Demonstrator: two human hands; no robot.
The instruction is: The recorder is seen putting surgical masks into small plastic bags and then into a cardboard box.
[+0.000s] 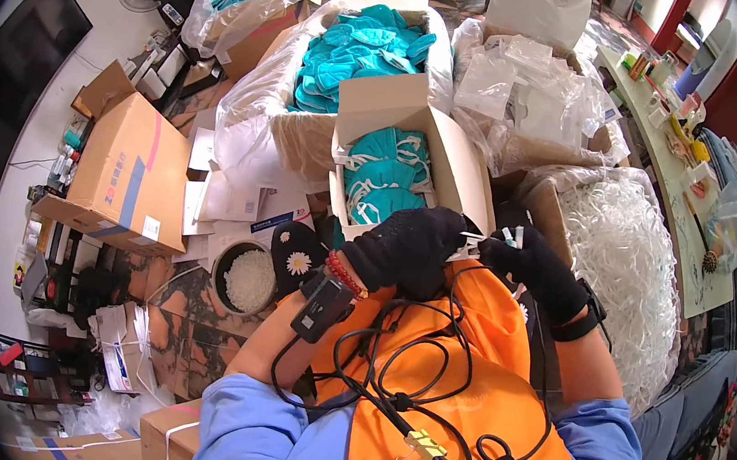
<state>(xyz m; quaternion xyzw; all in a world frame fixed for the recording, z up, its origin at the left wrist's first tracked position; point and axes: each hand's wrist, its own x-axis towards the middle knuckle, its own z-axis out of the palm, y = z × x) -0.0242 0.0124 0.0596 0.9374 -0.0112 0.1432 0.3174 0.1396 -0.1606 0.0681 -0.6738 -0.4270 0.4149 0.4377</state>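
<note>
Both of my hands wear black gloves and are close together in front of the orange apron (488, 309). My left hand (408, 246) is closed, with a white strap (470, 244) at its fingertips. My right hand (537, 267) pinches the other side of this strap; a small white end (512, 238) sticks up between its fingers. What hangs below the strap is hidden by the gloves. Just beyond my hands stands an open carton (464, 164) holding teal face masks (385, 172) with white straps.
A lined box holds a heap of teal masks (367, 51). Beside it is a box of clear plastic bags (534, 80). Loose white straps (619, 252) fill a box at right. A bucket (221, 272) with white bits and a brown carton (132, 169) stand left. Black cables (407, 364) cross my apron.
</note>
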